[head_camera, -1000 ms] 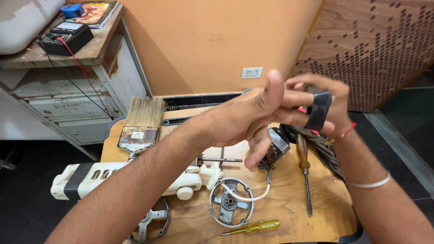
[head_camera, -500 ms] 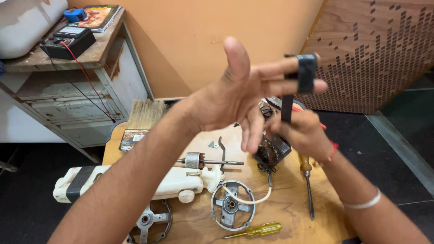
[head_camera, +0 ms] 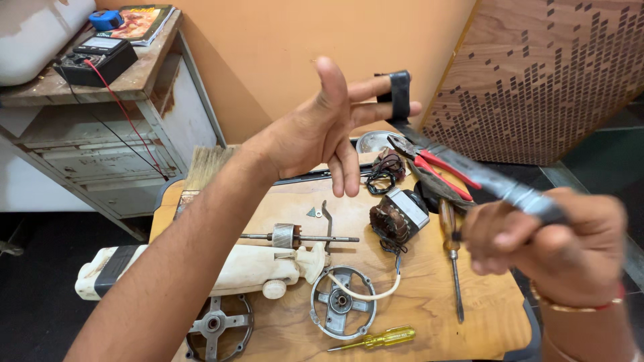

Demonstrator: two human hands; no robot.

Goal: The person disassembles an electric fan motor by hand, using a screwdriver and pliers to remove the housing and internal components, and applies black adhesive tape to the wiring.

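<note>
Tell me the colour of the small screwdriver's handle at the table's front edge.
Translucent yellow; the small screwdriver shows best in the head view.

single head view, close, angled down over the worktable (head_camera: 429, 295)

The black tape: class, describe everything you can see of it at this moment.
The black tape is a dark, glossy strip pulled taut in the air above the wooden table. One end wraps the index finger of the left hand; the other end runs down into the closed right hand. It slants from upper left to lower right.
</note>
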